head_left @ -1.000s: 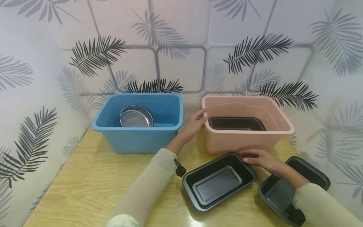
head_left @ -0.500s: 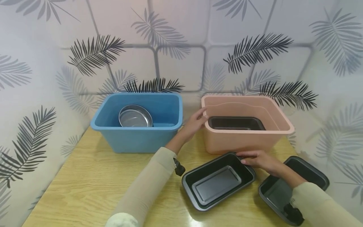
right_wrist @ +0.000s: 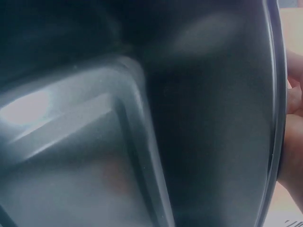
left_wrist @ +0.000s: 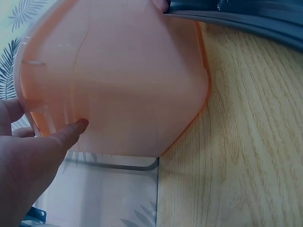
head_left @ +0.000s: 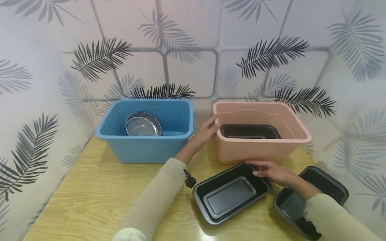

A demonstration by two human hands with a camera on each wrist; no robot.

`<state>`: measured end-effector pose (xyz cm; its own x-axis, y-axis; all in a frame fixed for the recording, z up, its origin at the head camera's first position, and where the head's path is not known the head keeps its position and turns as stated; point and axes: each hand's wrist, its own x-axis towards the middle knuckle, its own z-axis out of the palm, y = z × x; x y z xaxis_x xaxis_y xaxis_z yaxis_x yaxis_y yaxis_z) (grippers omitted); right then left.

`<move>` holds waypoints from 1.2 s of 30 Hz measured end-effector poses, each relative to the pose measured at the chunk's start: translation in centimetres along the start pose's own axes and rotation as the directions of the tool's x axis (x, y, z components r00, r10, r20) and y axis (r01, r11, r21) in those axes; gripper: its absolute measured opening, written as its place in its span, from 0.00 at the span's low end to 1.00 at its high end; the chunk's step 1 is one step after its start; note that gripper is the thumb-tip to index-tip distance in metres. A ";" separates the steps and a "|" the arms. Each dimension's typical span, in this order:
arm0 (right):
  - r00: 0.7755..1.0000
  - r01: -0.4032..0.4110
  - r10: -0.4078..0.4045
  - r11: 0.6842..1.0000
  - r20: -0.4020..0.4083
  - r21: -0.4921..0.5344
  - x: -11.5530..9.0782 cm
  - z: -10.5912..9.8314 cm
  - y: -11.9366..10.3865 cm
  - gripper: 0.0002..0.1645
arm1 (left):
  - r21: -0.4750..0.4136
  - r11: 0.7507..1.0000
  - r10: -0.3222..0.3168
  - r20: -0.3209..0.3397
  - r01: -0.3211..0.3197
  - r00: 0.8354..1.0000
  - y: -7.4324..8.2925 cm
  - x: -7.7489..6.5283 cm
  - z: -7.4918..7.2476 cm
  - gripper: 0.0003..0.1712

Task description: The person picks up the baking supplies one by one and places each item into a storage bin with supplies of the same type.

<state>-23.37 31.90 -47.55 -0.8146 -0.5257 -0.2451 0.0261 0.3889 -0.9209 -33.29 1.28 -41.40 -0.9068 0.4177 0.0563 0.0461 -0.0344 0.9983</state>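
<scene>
Left hand point(head_left: 206, 132) pinches the pink tub point(head_left: 256, 152) rim right of centre; right hand point(head_left: 275, 172) touches the lower-centre dark pan point(head_left: 230, 197), can't tell if it's actually gripping tho.

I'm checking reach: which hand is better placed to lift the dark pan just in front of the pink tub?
Probably the right hand: it touches the right end of the dark pan, while the left hand holds the pink tub.

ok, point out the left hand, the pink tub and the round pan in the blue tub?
left hand point(head_left: 205, 134): head view, back of the hand
pink plastic tub point(head_left: 241, 151): head view, front wall below the rim
round metal cake pan point(head_left: 140, 126): head view, flat inner base
</scene>
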 end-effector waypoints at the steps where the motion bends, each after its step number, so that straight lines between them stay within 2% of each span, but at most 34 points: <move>1: 1.000 -0.005 0.005 1.000 0.001 0.005 0.0 0.0 -0.1 0.36 | 0.005 1.000 0.000 0.000 0.000 1.000 0.0 0.0 0.0 0.34; 7: 0.998 -0.055 0.057 0.997 -0.039 0.046 -0.1 0.1 -0.7 0.36 | 0.002 1.000 0.003 0.000 -0.003 1.000 -0.3 0.1 0.0 0.33; 18: 0.992 -0.055 0.070 0.988 -0.103 0.141 -0.7 0.7 -1.9 0.37 | -0.004 1.000 0.026 0.026 -0.026 0.999 -0.1 -0.2 0.0 0.34; 28: 0.991 -0.011 0.023 0.996 -0.133 0.091 -1.4 0.9 -2.3 0.38 | -0.009 1.000 0.021 0.027 -0.021 0.999 0.0 -0.1 0.1 0.34; 36: 0.989 0.021 -0.013 0.998 -0.149 0.057 -3.1 0.2 -3.3 0.38 | 0.003 1.000 0.012 0.019 -0.012 1.000 -0.2 -0.1 0.0 0.33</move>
<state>-20.82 32.09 -43.82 -0.8921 -0.4119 -0.1857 0.0417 0.3341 -0.9416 -33.20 1.21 -41.59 -0.8980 0.4345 0.0686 0.0586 -0.0364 0.9976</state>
